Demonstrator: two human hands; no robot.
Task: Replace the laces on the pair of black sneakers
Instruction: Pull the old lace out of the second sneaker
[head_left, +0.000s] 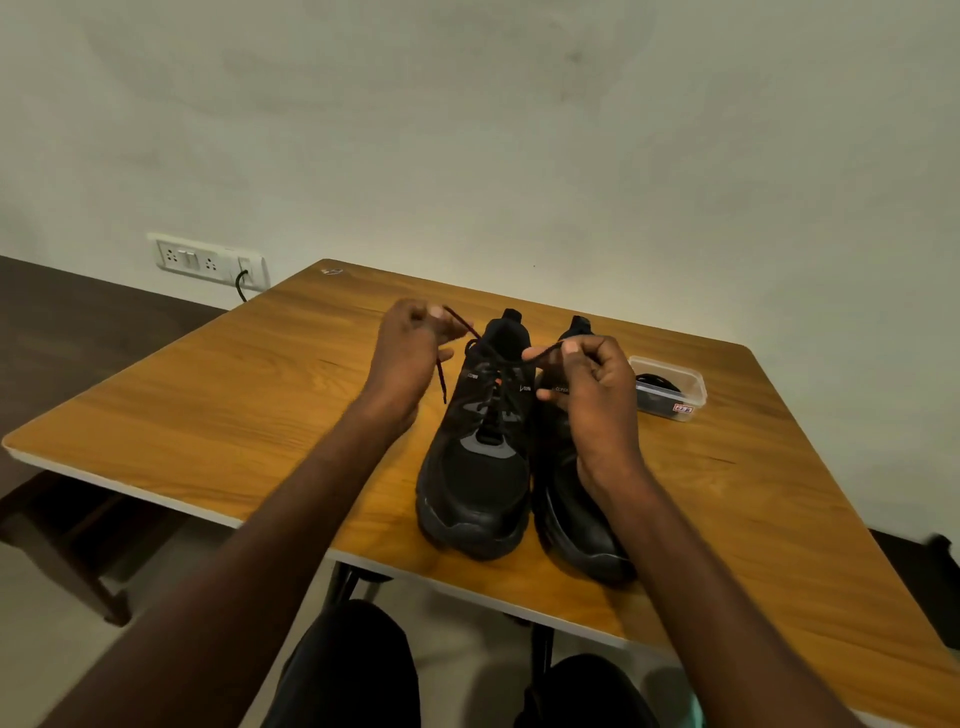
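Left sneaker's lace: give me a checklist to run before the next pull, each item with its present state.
1. Left hand grips one end of the lace: ok.
2. Right hand pinches the other end: ok.
3. Lace runs through the eyelets of the left sneaker: ok at the upper rows; lower rows cannot tell.
4. Both ends come out even in length: cannot tell, the right hand hides one end.
5. Right sneaker stands close beside the left one, under the right wrist, where it could be nudged: not ok.
6. Plastic box holding something dark stands apart from the shoes on the table: ok.
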